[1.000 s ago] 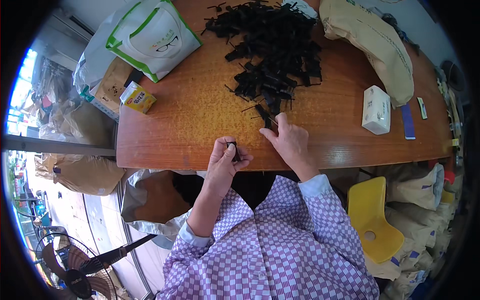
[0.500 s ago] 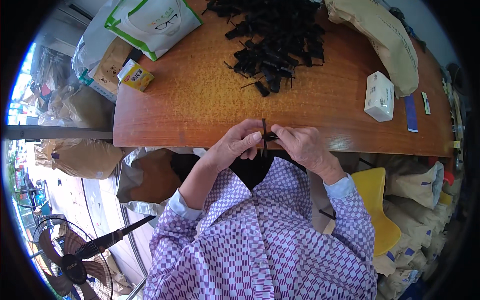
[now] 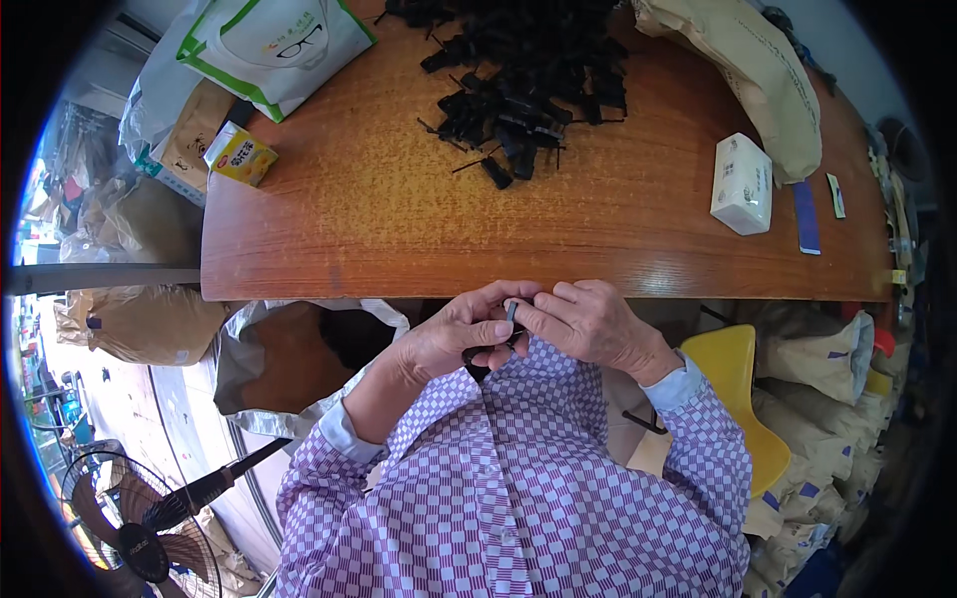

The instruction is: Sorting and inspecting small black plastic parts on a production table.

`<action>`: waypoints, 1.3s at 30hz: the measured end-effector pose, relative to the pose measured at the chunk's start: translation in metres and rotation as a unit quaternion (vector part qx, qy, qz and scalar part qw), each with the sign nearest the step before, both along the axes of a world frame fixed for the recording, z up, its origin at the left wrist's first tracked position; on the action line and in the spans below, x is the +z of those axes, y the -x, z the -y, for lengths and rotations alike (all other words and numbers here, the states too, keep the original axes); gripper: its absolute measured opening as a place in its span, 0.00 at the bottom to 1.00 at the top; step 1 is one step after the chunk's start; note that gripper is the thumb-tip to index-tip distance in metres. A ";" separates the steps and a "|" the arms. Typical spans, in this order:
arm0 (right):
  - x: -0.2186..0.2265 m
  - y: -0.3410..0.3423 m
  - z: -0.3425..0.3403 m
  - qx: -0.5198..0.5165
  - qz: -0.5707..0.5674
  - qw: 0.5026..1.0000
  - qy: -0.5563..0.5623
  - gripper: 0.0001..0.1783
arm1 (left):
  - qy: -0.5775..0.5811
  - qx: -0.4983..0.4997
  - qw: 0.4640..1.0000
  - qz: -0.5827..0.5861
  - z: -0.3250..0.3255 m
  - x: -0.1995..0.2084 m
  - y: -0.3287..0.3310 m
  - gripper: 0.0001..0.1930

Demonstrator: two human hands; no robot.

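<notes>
Close together at the table's front edge, both hands work on one small black part (image 3: pixel 512 313) with a narrow strip-like piece. My left hand (image 3: pixel 454 334) is closed, with thumb and fingers pinching the part from the left. My right hand (image 3: pixel 588 324) has its fingers bent and pressed against the same part from the right. Fingers cover most of it, so its full shape is hidden. Farther off on the wooden table (image 3: pixel 329 229) lies a heap of similar small black pieces (image 3: pixel 538 75), some with thin stalks sticking out.
A white-green bag (image 3: pixel 279 55) and a yellow carton (image 3: pixel 239 157) stand at the table's left. To the right are a tissue pack (image 3: pixel 742 184) and a large paper sack (image 3: pixel 758 80). Below are an open sack (image 3: pixel 289 359), a fan (image 3: pixel 140 543) and a yellow chair (image 3: pixel 733 399).
Both hands have come down off the table edge toward my body, still holding the black part. The strip that stood upright is now mostly covered by fingers. The view has shifted slightly.
</notes>
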State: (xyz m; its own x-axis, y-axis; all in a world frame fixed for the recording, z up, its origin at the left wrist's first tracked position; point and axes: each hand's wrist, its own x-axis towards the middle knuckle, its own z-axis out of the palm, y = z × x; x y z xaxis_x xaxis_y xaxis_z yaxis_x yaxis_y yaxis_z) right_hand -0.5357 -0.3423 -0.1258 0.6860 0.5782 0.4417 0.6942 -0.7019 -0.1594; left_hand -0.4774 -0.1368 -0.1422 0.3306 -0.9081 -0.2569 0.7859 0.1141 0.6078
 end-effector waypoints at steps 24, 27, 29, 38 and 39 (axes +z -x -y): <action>0.015 0.011 -0.024 -0.197 -0.370 0.803 -0.423 0.10 | -0.083 0.166 0.945 0.270 0.017 0.019 -0.003 0.18; 0.019 0.005 -0.039 -0.177 -0.326 0.788 -0.491 0.09 | -0.118 0.177 0.907 0.365 0.019 0.012 -0.002 0.18; 0.016 0.000 -0.041 -0.187 -0.337 0.782 -0.489 0.09 | -0.140 0.175 0.896 0.383 0.019 0.009 -0.005 0.18; 0.001 -0.002 -0.047 -0.216 -0.315 0.806 -0.453 0.09 | -0.197 0.178 0.826 0.497 0.022 0.004 -0.006 0.16; 0.000 -0.002 -0.047 -0.216 -0.304 0.810 -0.452 0.08 | -0.201 0.179 0.820 0.505 0.023 0.003 -0.006 0.17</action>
State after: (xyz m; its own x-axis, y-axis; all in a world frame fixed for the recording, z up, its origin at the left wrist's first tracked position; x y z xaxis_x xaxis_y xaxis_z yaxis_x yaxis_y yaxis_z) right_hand -0.5336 -0.2951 -0.1260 0.9880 -0.1446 0.0549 0.0151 -0.2632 -0.9646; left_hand -0.4710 -0.1593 -0.1392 0.7867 -0.6147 0.0572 -0.1814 -0.1416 0.9732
